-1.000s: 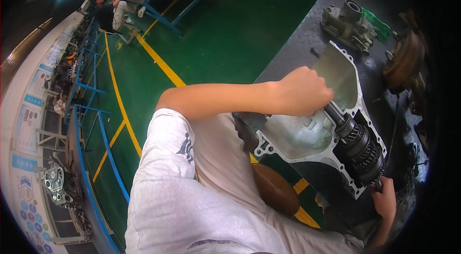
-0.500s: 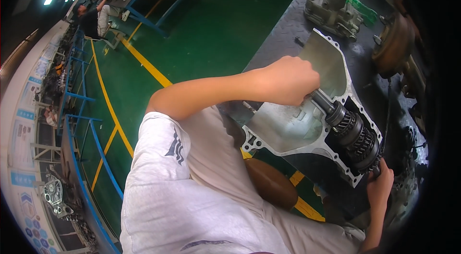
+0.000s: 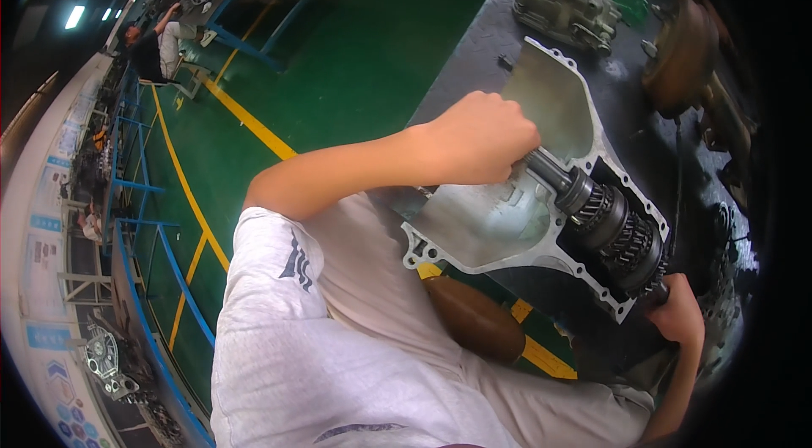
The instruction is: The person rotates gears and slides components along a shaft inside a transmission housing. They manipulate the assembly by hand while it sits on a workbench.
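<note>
Left hand [image 3: 486,139]: fist clamped around the plain end of the gear shaft [image 3: 611,226].
Right hand [image 3: 680,313]: appears closed on the shaft's other end; fingertips partly hidden.
Shaft position: at the narrower opening of the pale metal housing [image 3: 554,97], on the dark worktop [image 3: 478,67]; seated or held clear, cannot tell.
Risk (judged): uneven support between hands could tilt the shaft, knocking gear teeth on the rim; a slipping grip could pinch fingers.
Shaft axis: diagonal; plain end points upper left over the wide bell, gear stack lower right.
</note>
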